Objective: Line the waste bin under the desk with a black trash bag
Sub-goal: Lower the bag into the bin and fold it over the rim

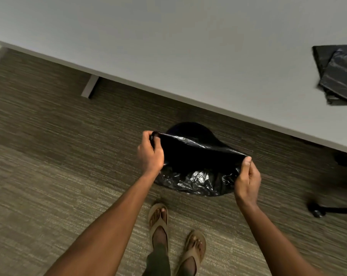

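Stretching black trash bag (196, 156) mouth, left hand (151, 154), right hand (247, 180), above waste bin (188, 127)

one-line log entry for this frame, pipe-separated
phase: opening bag over bin | left hand: gripping bag rim | right hand: gripping opposite rim | bin: mostly hidden behind bag | spare bags: on desk

We look down on a grey-brown carpet (49, 156) with a fine streaked weave, covering the whole floor. Near the lower middle we see two feet in tan flip-flops (158, 218), one set ahead of the other, and the hem of a dark green trouser leg (158, 259) above the nearer one. At the right edge a black chair leg with a caster (316, 212) rests on the carpet. A pale desk support (90, 86) meets the floor at upper left.
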`<state>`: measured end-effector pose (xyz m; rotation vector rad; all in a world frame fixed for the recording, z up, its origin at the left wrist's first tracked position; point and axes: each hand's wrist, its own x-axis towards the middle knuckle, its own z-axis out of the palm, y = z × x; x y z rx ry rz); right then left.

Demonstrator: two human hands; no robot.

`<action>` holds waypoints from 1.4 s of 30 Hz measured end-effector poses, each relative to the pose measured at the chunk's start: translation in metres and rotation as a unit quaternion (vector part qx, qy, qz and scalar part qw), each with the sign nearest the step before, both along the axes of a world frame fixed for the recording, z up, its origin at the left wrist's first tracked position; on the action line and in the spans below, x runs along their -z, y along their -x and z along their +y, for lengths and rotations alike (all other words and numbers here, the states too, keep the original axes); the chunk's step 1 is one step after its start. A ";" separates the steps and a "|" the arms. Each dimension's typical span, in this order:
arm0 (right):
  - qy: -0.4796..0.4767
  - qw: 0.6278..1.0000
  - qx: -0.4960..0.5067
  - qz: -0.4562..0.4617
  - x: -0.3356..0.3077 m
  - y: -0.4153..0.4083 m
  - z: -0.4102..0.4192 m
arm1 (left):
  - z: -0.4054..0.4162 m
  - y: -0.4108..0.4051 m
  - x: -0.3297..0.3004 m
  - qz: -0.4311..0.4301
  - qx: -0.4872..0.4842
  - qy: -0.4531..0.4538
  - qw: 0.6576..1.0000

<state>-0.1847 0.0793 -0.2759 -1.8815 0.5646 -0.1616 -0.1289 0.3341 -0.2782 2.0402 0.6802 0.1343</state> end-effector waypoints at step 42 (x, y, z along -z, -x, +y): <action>0.348 0.830 -0.434 -0.046 0.226 -0.195 -0.039 | 0.045 -0.141 0.235 -0.058 0.267 -0.133 0.953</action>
